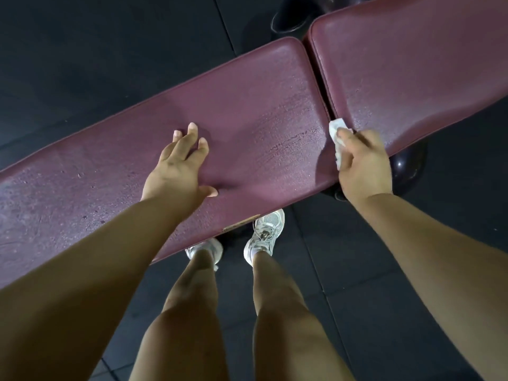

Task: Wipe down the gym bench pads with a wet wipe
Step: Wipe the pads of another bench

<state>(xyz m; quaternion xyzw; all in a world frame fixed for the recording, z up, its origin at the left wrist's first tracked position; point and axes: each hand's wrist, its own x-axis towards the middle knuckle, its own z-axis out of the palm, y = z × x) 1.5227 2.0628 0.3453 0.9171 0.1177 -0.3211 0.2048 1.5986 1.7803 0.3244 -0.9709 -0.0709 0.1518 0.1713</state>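
A long maroon bench pad (pixel 242 105) runs from lower left to the middle, its right half streaked with moisture. A second maroon pad (pixel 412 64) adjoins it at the upper right across a narrow gap. My left hand (pixel 178 163) lies flat on the long pad with fingers spread, holding nothing. My right hand (pixel 362 163) grips a crumpled white wet wipe (pixel 337 133) and presses it at the near end of the gap, against the lower corner of the second pad.
Dark rubber floor tiles (pixel 96 50) surround the bench. Black rounded frame parts (pixel 406 166) show under the second pad and beyond the gap (pixel 291 20). My legs and white trainers (pixel 264 235) stand close to the bench's near edge.
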